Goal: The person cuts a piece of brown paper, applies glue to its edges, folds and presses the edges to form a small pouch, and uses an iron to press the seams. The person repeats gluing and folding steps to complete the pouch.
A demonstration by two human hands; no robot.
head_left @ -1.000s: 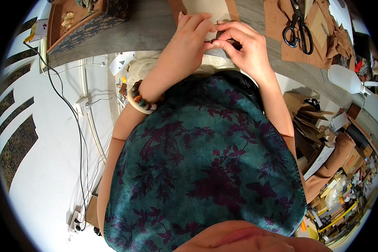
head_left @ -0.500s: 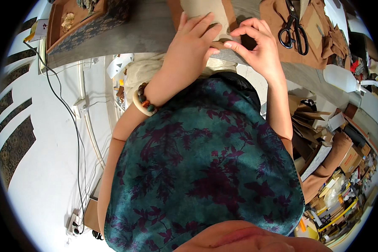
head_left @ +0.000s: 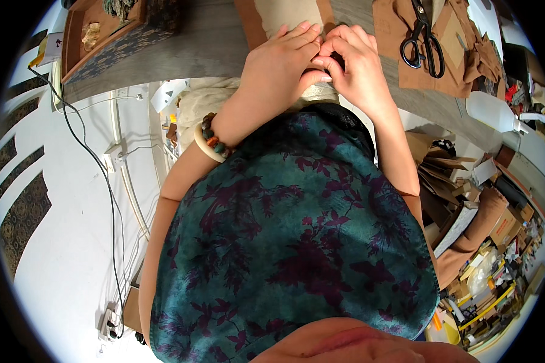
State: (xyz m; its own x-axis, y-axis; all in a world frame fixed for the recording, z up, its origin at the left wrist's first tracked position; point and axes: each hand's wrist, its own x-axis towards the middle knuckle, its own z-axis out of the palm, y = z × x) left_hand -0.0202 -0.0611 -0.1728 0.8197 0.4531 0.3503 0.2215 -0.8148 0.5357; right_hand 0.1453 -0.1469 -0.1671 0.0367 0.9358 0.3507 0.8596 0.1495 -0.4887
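At the table's near edge lies a brown sheet [head_left: 247,24], like leather or cloth, with a beige panel [head_left: 287,13] on top. My left hand [head_left: 280,63] rests flat across its near end, fingers stretched out and thumb pointing right. Close against those fingers, my right hand [head_left: 358,71] is curled, thumb and forefinger pinched at the sheet's near right corner. My hands hide most of that corner, so how it is folded cannot be made out.
Black-handled scissors [head_left: 422,45] lie on brown material [head_left: 393,33] at the right of the grey table [head_left: 206,51]. A whitish plastic bottle [head_left: 490,112] is beyond them. A wooden tray [head_left: 100,45] stands far left; a black cable [head_left: 94,142] runs down the wall.
My right hand has moved left and its fingers have curled in, closing up against my left hand. My left hand's fingers have drawn together and shifted slightly right.
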